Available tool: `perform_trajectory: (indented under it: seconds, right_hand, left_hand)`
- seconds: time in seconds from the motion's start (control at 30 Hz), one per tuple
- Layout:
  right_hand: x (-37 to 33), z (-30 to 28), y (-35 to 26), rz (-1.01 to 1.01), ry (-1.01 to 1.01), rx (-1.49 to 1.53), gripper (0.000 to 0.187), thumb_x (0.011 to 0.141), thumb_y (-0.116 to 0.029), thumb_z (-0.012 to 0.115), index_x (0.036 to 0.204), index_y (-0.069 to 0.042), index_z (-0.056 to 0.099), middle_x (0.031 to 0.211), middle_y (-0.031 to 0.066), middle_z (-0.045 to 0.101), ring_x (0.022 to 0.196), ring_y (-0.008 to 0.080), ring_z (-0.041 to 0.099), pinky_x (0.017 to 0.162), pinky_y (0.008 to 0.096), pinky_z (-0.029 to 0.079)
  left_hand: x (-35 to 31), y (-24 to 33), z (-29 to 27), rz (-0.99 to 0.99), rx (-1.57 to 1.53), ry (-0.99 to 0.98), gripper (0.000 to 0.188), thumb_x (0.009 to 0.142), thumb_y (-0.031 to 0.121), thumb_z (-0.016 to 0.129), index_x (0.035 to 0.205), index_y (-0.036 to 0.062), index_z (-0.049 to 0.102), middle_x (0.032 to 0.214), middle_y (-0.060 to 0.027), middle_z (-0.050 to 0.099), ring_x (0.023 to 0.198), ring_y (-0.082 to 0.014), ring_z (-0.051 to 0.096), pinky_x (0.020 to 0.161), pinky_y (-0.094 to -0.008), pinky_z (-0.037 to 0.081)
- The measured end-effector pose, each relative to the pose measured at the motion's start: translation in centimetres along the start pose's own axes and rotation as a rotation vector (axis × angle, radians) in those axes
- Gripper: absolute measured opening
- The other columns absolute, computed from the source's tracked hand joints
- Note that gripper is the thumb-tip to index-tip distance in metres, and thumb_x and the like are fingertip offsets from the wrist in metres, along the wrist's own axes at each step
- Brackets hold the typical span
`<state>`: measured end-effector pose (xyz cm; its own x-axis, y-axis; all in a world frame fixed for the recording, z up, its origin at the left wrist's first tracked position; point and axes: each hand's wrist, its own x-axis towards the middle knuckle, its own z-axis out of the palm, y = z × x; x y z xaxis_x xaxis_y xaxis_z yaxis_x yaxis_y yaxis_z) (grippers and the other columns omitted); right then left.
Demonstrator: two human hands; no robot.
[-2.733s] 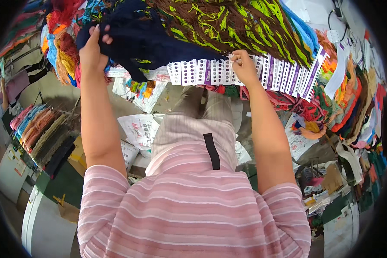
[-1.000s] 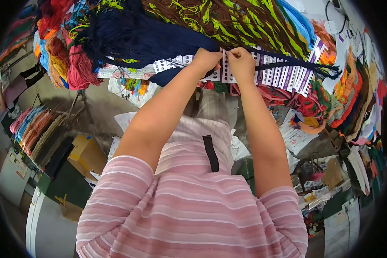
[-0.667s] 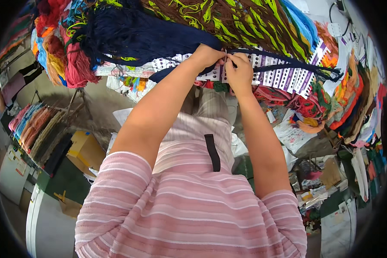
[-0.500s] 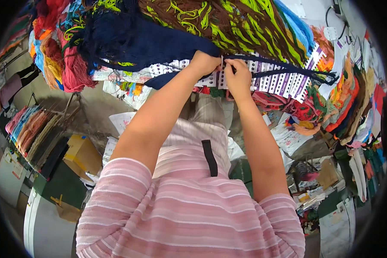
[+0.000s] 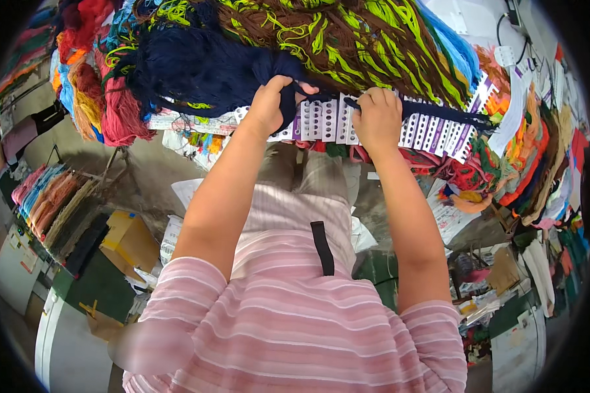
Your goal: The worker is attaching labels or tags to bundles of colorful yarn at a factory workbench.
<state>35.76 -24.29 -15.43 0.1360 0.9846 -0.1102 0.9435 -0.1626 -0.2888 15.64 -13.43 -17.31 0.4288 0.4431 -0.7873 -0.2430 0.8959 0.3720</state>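
Note:
A large bundle of navy yarn (image 5: pixel 190 72) lies across the worktop in front of me. My left hand (image 5: pixel 271 103) is closed around its right part, with some yarn hanging below the fist. To the right, my right hand (image 5: pixel 379 119) grips a thin navy strand that runs on rightward past it. The two hands are a short way apart. Beneath them lie white cards with rows of holes (image 5: pixel 347 121), some edged in purple. Brown and lime-green yarn (image 5: pixel 354 49) is heaped just beyond.
Red and pink hanks (image 5: pixel 119 108) hang at the left end, and multicoloured yarn (image 5: pixel 528 154) at the right. More hanks rest on a rack (image 5: pixel 56 203) at lower left, beside a yellow cardboard box (image 5: pixel 128 239). A person (image 5: pixel 16 137) stands at far left.
My left hand has moved left and now grasps the bundle of navy yarn. My right hand has shifted slightly right and closed on the navy strand, so the hands are farther apart.

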Motion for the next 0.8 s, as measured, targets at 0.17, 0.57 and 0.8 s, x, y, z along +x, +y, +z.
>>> perform_trajectory:
  seconds: [0.17, 0.57, 0.8]
  right_hand:
    - [-0.3, -0.9, -0.2, 0.165, 0.002, 0.449, 0.034, 0.069, -0.004, 0.061, 0.102, -0.005, 0.053, 0.086, 0.0122, 0.060, 0.086, 0.0308, 0.057, 0.078, 0.0423, 0.045]
    - [0.6, 1.8, 0.9, 0.055, -0.076, 0.560, 0.033, 0.064, 0.003, 0.063, 0.097, -0.002, 0.058, 0.094, 0.0127, 0.057, 0.091, 0.0327, 0.058, 0.077, 0.0339, 0.047]
    - [0.3, 3.1, 2.7, 0.344, 0.004, 0.596, 0.025, 0.067, -0.008, 0.071, 0.088, -0.002, 0.059, 0.074, 0.0106, 0.062, 0.065, 0.0180, 0.060, 0.063, 0.0295, 0.048]
  left_hand:
    - [-1.5, -0.8, 2.9, -0.029, -0.062, -0.192, 0.017, 0.084, 0.004, 0.054, 0.100, 0.0020, 0.060, 0.097, -0.0178, 0.066, 0.075, -0.0232, 0.066, 0.072, -0.0344, 0.054]
    - [1.3, -4.0, 4.7, 0.262, 0.619, -0.386, 0.013, 0.076, 0.003, 0.065, 0.075, 0.0042, 0.053, 0.070, 0.0012, 0.049, 0.060, -0.0089, 0.048, 0.056, -0.0275, 0.041]
    - [-3.1, 1.8, -2.7, 0.104, 0.201, 0.027, 0.016, 0.084, 0.017, 0.067, 0.090, 0.0053, 0.058, 0.061, 0.0004, 0.050, 0.052, -0.0093, 0.045, 0.048, -0.0247, 0.036]
